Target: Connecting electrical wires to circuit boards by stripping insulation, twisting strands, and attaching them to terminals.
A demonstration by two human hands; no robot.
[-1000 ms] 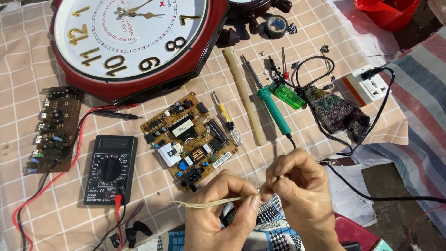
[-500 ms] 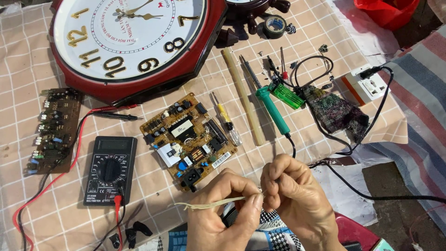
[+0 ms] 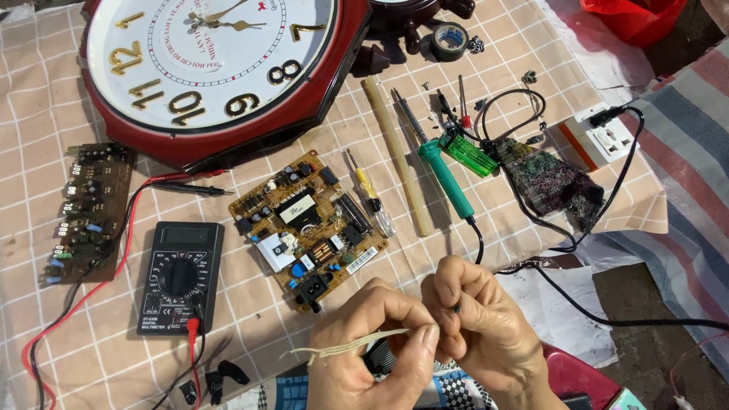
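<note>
Below circuit board (image 3: 310,225): left hand (image 3: 376,345), right hand (image 3: 478,326), both grips pinching one pale wire strand (image 3: 345,347).

Head camera looks steeply down, close over cloth (image 3: 471,250).

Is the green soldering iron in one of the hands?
No, the green soldering iron lies on the checked cloth, while both hands pinch a pale cord.

i see a thin, pale cream strand of wire (image 3: 345,348) pinched between my left hand (image 3: 376,345) and right hand (image 3: 482,330), lying nearly level, its frayed free end trailing leftward.
</note>
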